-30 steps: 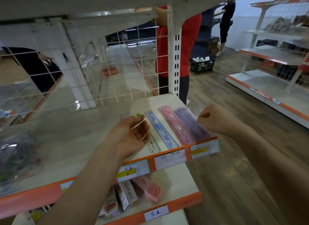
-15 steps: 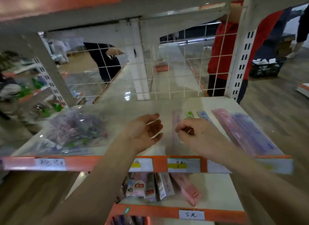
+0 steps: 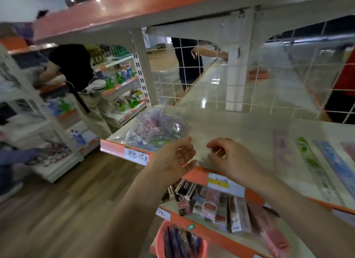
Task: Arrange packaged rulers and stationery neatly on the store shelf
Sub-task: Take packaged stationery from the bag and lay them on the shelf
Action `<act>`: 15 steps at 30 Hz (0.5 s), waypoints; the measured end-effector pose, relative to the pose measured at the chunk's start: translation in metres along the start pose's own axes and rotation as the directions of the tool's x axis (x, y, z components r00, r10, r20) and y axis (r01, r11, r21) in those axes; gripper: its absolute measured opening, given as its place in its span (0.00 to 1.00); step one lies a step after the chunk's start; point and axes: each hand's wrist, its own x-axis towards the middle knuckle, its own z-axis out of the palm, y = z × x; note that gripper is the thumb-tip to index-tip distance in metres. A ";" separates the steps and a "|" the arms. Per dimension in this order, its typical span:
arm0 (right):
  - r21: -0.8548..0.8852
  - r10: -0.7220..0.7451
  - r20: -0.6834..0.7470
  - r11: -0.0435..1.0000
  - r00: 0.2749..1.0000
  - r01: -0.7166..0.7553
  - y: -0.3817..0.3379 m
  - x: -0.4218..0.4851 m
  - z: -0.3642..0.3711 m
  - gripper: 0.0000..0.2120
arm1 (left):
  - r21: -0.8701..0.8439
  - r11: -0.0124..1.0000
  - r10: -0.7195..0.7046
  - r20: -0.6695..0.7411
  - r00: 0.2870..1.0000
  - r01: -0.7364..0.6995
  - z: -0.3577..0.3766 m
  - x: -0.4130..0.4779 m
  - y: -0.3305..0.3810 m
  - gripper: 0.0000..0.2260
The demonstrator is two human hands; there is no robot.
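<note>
Several packaged rulers lie side by side on the right of the white shelf (image 3: 240, 131): a pale pink one (image 3: 284, 154), a green one (image 3: 307, 158) and a blue one (image 3: 335, 163). A clear bag of mixed stationery (image 3: 153, 131) sits at the shelf's left front corner. My left hand (image 3: 175, 158) hovers at the front edge just right of that bag, palm turned inward, fingers relaxed and holding nothing. My right hand (image 3: 228, 156) is close beside it over the bare middle of the shelf, fingers curled, with nothing visible in them.
The shelf below holds small boxed items (image 3: 211, 204), and a pink basket of pens (image 3: 180, 242) sits lower. Wire mesh (image 3: 211, 81) backs the shelf, under a low orange-edged shelf (image 3: 134, 10). A person in black (image 3: 73, 65) stands at the left aisle; another (image 3: 188, 61) stands behind the mesh.
My view has swung left along the shelf. Both hands moved away from the rulers toward the bag of stationery, coming closer together.
</note>
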 end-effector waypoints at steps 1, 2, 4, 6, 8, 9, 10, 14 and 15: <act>0.009 -0.007 0.016 1.000 1.000 0.007 -0.004 0.006 0.006 0.13 | -0.021 1.000 0.012 -0.023 1.000 -0.012 -0.010 -0.001 0.003 0.03; 0.015 -0.014 0.032 1.000 0.999 0.014 -0.009 0.015 0.013 0.13 | -0.046 0.999 0.026 -0.052 0.998 -0.028 -0.022 -0.002 0.008 0.03; 0.020 -0.024 0.053 1.000 0.998 0.023 -0.018 0.033 0.027 0.13 | -0.080 0.995 0.044 -0.100 0.994 -0.052 -0.045 -0.001 0.015 0.06; 0.019 -0.034 0.048 0.999 0.998 0.033 -0.025 0.051 0.038 0.15 | -0.102 0.992 0.060 -0.129 0.990 -0.073 -0.063 0.002 0.022 0.08; 0.005 -0.016 0.017 1.000 1.000 0.016 -0.033 0.071 0.050 0.16 | -0.111 0.991 0.061 -0.135 0.989 -0.076 -0.081 0.008 0.029 0.08; -0.010 0.004 -0.006 1.000 1.000 -0.004 -0.037 0.083 0.056 0.17 | -0.112 0.991 0.063 -0.127 0.990 -0.078 -0.089 0.013 0.034 0.08; -0.027 0.035 -0.022 0.999 0.999 -0.036 -0.041 0.094 0.061 0.18 | -0.106 0.991 0.068 -0.117 0.991 -0.080 -0.095 0.017 0.040 0.07; -0.175 0.229 0.009 0.959 0.973 -0.224 -0.043 0.133 0.077 0.31 | -0.087 0.994 0.056 -0.085 0.995 -0.063 -0.113 0.038 0.068 0.05; -0.210 0.278 0.025 0.941 0.960 -0.267 -0.044 0.138 0.080 0.33 | -0.079 0.995 0.049 -0.073 0.996 -0.055 -0.116 0.043 0.077 0.05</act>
